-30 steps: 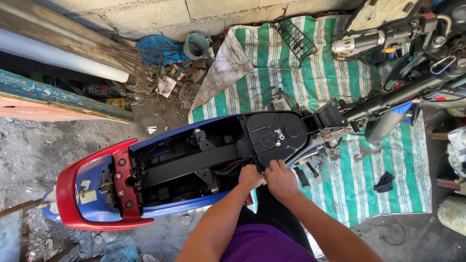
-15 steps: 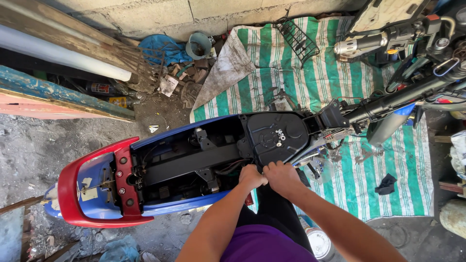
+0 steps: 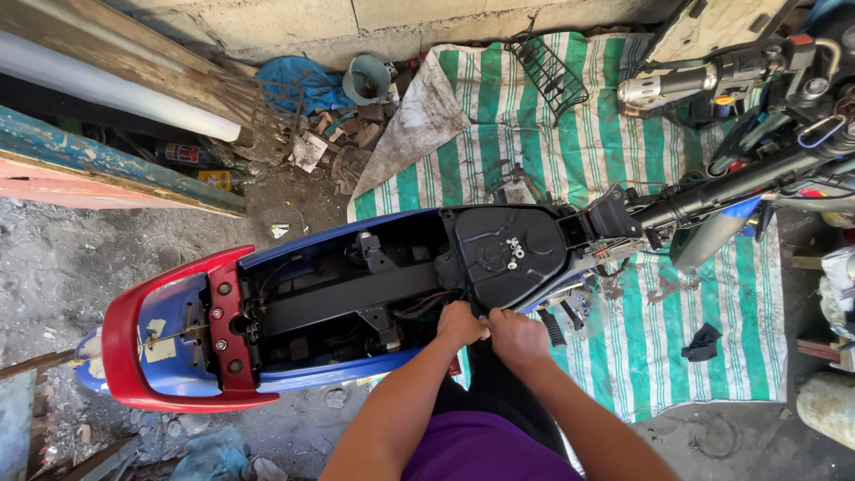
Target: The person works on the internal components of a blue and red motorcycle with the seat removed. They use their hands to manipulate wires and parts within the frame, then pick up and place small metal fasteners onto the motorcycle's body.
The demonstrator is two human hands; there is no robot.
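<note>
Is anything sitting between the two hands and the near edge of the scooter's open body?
Nothing visible does. The left hand and right hand already rest side by side on the near edge of the scooter body, just below the black tank cover. What the fingers grip is hidden.

Outdoor backyard repair spot: stripped motorbike (image 3: pixel 356 303) w/ seat off, striped tarp (image 3: pixel 623 142) on dirt, loose parts, junk by concrete wall (image 3: pixel 294 18).

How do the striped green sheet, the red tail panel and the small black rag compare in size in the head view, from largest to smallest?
1. Striped green sheet
2. Red tail panel
3. Small black rag

All lie at similar depth, so the order seems reliable.
</note>
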